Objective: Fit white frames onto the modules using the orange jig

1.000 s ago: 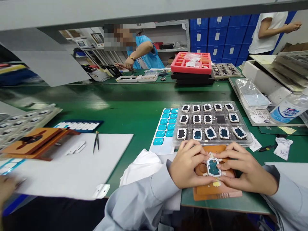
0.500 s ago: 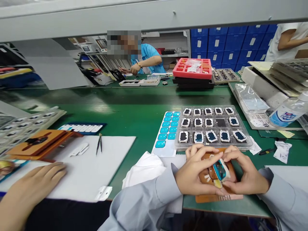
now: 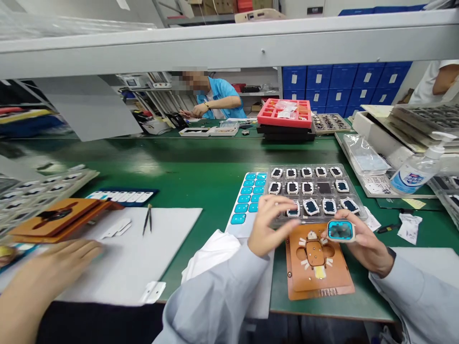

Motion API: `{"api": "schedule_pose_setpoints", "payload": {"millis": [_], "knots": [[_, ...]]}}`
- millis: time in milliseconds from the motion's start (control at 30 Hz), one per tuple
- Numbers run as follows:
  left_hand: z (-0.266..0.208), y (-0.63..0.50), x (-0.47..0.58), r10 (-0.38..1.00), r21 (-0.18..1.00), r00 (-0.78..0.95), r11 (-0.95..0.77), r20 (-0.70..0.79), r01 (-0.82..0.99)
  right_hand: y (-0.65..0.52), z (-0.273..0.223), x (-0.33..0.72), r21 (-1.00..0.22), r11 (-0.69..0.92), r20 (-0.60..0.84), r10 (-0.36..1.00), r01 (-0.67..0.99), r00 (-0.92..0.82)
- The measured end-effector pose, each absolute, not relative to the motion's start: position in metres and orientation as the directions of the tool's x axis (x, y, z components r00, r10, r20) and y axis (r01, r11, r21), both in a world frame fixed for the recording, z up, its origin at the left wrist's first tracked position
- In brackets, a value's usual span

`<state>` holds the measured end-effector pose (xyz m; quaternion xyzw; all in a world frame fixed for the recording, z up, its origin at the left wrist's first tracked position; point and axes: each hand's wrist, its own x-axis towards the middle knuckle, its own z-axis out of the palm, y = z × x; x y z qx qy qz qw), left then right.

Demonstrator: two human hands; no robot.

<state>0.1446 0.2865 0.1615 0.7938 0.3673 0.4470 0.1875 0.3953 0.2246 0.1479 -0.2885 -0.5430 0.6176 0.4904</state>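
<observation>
Now right hand fingers pinch the blue-faced part.

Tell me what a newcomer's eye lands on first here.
The right hand holds a small blue-faced casing above the orange fixture at the green bench's near edge. The left hand hovers over the clear tray of like casings just behind. Farther back sits a red compartment tray.

A small blue-faced part is pinched in the right hand above the orange jig, while the left hand is held over the clear tray.
</observation>
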Motion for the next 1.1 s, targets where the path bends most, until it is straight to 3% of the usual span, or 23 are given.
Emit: {"api": "schedule_pose_setpoints", "payload": {"millis": [67, 133, 333, 500, 900, 1000, 1100], "knots": [[0.167, 0.306, 0.128, 0.921, 0.720, 0.118, -0.365, 0.370, 0.591, 0.227, 0.150, 0.396, -0.949, 0.079, 0.174, 0.939, -0.306, -0.296], [0.171, 0.325, 0.107, 0.967, 0.715, -0.003, -0.186, 0.254, 0.674, 0.229, 0.148, 0.398, -0.952, 0.100, 0.181, 0.945, -0.288, -0.271], [0.165, 0.346, 0.070, 0.976, 0.493, -0.215, 0.199, -0.025, 0.847, 0.230, 0.137, 0.408, -0.967, 0.178, 0.227, 0.928, -0.183, -0.294], [0.156, 0.346, 0.081, 0.979, 0.381, -0.170, 0.201, -0.114, 0.902, 0.231, 0.132, 0.415, -0.963, 0.194, 0.245, 0.918, -0.187, -0.311], [0.153, 0.352, 0.074, 0.968, 0.365, -0.171, 0.228, -0.182, 0.903, 0.232, 0.131, 0.419, -0.940, 0.308, 0.337, 0.908, -0.150, -0.247], [0.154, 0.352, 0.073, 0.970, 0.368, -0.160, 0.218, -0.182, 0.904, 0.238, 0.133, 0.424, -0.913, 0.408, 0.406, 0.896, -0.028, -0.178], [0.154, 0.354, 0.072, 0.973, 0.378, -0.151, 0.208, -0.176, 0.902, 0.260, 0.150, 0.432, -0.754, 0.568, 0.561, 0.818, 0.328, -0.128]]}}
